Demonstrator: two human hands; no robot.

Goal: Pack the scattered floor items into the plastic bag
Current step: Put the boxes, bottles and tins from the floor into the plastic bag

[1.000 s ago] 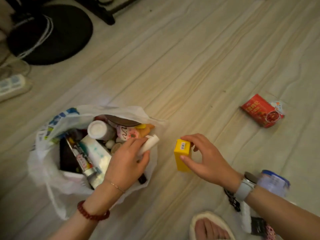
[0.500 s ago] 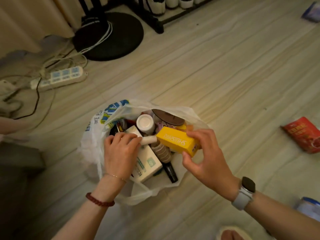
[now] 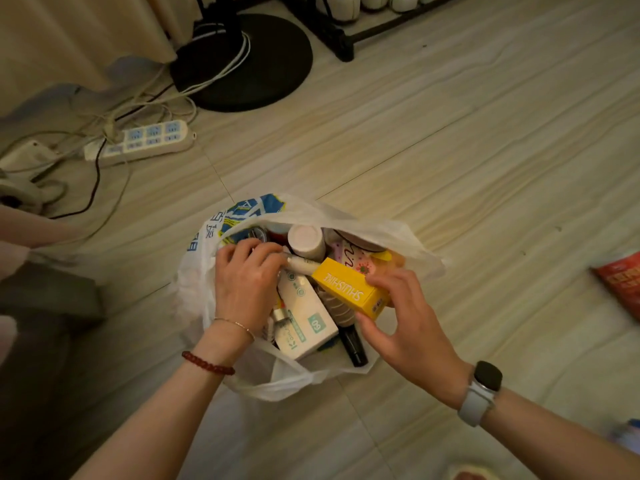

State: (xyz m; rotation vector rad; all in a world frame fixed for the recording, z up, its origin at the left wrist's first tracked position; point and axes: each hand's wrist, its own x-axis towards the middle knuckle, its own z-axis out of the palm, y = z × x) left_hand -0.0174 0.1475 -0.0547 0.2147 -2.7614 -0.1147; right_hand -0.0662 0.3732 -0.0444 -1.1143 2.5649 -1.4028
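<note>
Plastic bag (image 3: 194,289) sits open; my right hand (image 3: 405,327) pinches the yellow box (image 3: 349,292) over it, my left hand (image 3: 246,282) grips a white tube (image 3: 303,263) inside

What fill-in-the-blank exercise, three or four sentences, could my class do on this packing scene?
1. The right hand holds a ____ box over the open plastic bag.
2. The left hand grips a small white ____ inside the bag.
3. A red packet lies on the ____, to the bag's right.
4. The watch sits on the ____ wrist.

Missing words: yellow; tube; floor; right
</note>
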